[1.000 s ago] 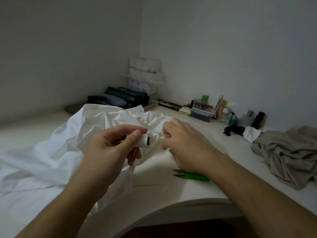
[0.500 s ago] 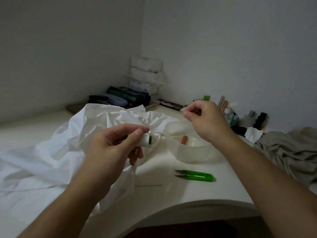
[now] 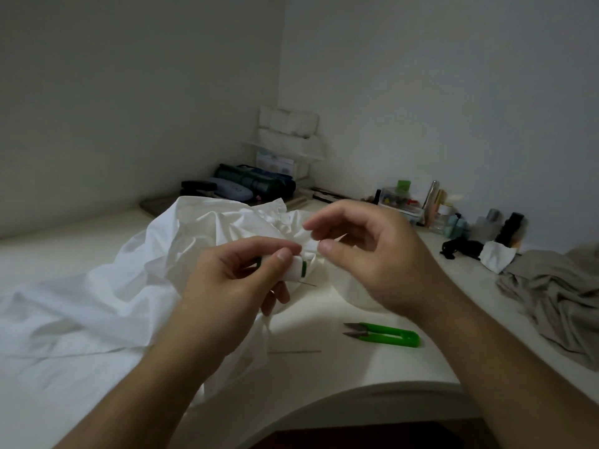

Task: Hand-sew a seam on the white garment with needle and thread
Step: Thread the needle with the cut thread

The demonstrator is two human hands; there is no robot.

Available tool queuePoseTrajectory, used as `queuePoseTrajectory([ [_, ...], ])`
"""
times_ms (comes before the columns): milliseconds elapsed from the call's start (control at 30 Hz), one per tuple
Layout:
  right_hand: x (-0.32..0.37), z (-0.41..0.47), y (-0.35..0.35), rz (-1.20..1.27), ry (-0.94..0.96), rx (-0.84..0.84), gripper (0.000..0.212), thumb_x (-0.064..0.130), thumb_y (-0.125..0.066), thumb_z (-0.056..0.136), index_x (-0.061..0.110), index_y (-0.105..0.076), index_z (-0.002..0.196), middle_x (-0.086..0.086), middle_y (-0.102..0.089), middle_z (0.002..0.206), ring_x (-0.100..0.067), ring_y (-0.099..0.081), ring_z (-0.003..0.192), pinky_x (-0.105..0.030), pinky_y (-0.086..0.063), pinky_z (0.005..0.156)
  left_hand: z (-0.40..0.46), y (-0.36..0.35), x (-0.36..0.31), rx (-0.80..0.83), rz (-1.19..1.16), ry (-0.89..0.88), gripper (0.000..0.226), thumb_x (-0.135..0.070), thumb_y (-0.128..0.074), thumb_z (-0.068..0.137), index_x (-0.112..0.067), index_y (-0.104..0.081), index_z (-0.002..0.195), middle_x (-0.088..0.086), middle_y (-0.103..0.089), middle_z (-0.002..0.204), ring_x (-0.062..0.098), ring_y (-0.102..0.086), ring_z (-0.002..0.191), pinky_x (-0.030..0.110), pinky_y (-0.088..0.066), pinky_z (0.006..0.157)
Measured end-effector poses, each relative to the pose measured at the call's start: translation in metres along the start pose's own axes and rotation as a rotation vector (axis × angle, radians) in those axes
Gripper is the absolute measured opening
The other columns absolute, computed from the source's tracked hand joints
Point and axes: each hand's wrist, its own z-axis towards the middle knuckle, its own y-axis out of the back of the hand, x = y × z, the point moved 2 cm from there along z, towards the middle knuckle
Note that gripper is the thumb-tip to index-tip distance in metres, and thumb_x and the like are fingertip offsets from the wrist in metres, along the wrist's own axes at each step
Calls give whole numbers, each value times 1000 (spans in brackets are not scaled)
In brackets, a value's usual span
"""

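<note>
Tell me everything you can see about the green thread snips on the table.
The green plastic thread snips lie flat on the white table, below the right hand in the picture, and neither hand touches them. Two short metal blades, slightly parted, point left; the bright green looped handle points right. A thin needle-like pin lies apart from them.

Green snips [image 3: 385,334] lie on the table [image 3: 356,371]; grey cloth [image 3: 557,296] heaped right.

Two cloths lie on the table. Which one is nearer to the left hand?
The white garment: it lies directly under and beside the left hand. The grey-beige cloth is crumpled far off at the table's right side.
</note>
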Motion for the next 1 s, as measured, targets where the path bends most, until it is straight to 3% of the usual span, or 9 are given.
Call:
queuePoseTrajectory([
  [100, 7, -3, -16, -41, 80, 67, 31, 9, -76, 93, 30, -77, 116, 9, -70, 104, -17, -67, 101, -33, -56, 81, -2, -1, -1, 34, 70, -21, 19, -35, -67, 92, -31, -83, 101, 14, -74, 76, 39, -67, 71, 41, -56, 62],
  [200, 4, 1, -23, -12, 86, 114, 38, 2, -74, 93, 31, -79, 116, 9, -68, 106, -18, -64, 102, -34, -55, 83, -2, -2, -1, 50, 62, -4, 22, -39, -65, 92, -31, -83, 101, 15, -72, 72, 36, -63, 65, 41, -52, 61],
  [300, 1, 4, -24, 26, 79, 108, 36, -1, -72, 94, 28, -82, 112, 8, -67, 103, -19, -65, 102, -39, -56, 87, -1, 1, -1, 55, 55, 14, 19, -27, -65, 99, -24, -83, 96, 19, -68, 68, 22, -59, 59, 28, -48, 58],
  [400, -3, 6, -21, -1, 53, 77, 38, -3, -69, 95, 29, -81, 112, 6, -70, 103, -19, -67, 102, -41, -57, 89, -1, 2, -1, 91, 28, 47, 18, -21, -66, 100, -19, -83, 96, 22, -66, 69, 18, -59, 59, 20, -48, 57],
  [600, -9, 2, -14, 197, -61, -46, 31, -4, -66, 97, 23, -78, 106, 3, -69, 90, -13, -67, 88, -26, -55, 78, -2, 1, -6, 99, -20, 35, 16, -20, -70, 96, -19, -82, 106, 14, -73, 79, 18, -65, 67, 20, -52, 63],
  [733, -9, -3, -12, 282, -77, -49, 31, -8, -63, 96, 17, -77, 107, -1, -69, 90, -16, -66, 84, -28, -55, 75, -3, 2, -7, 102, 23, 17, 22, -26, -75, 89, -23, -80, 110, 5, -79, 93, 17, -73, 77, 21, -55, 67],
  [833, -5, -6, -11, 296, -67, -33, 30, -11, -63, 95, 13, -76, 108, -6, -71, 94, -18, -69, 91, -26, -55, 78, -3, 2, -8, 104, 14, 19, 25, -17, -78, 87, -22, -80, 112, 4, -79, 95, 16, -74, 79, 21, -56, 68],
  [1000, 2, -11, -11, 112, -8, 13, 28, 6, -71, 90, 23, -74, 112, 3, -72, 104, -19, -68, 102, -44, -59, 87, -2, 1, -6, 120, 26, 28, 34, -13, -79, 88, -24, -76, 120, 5, -80, 100, 21, -77, 88, 28, -61, 72],
])
